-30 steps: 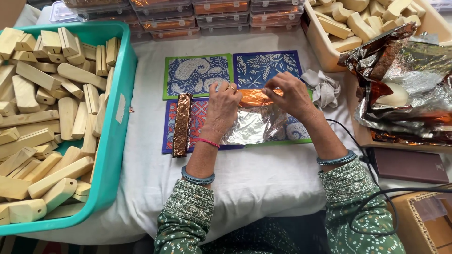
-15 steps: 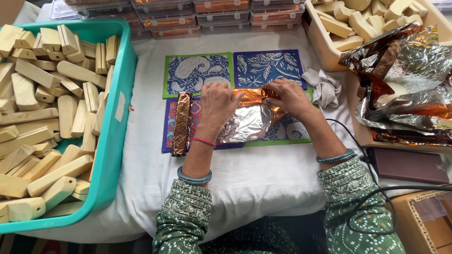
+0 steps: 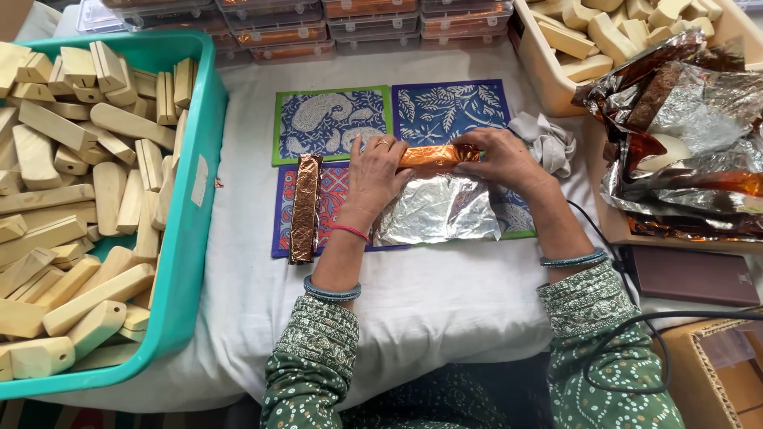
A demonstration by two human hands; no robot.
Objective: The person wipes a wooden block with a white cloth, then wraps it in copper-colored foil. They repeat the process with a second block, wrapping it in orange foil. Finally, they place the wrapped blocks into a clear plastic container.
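My left hand (image 3: 375,175) and my right hand (image 3: 502,161) press on the two ends of a long block half rolled in copper-coloured foil (image 3: 435,155). The loose silver side of that foil sheet (image 3: 437,210) lies spread toward me. Both hands rest on patterned blue mats (image 3: 449,107) on the white cloth. A finished copper-wrapped block (image 3: 304,208) lies lengthwise just left of my left wrist.
A teal crate (image 3: 195,206) full of several bare wooden blocks stands at the left. A beige bin of blocks (image 3: 556,75) sits at the back right, with a heap of crumpled foil sheets (image 3: 691,151) beside it. A grey rag (image 3: 550,143), clear boxes (image 3: 278,32), a dark notebook (image 3: 687,274) and a black cable (image 3: 636,330) are nearby.
Both hands have rolled the block away from me, so more copper foil now covers it and the silver sheet lies flatter.
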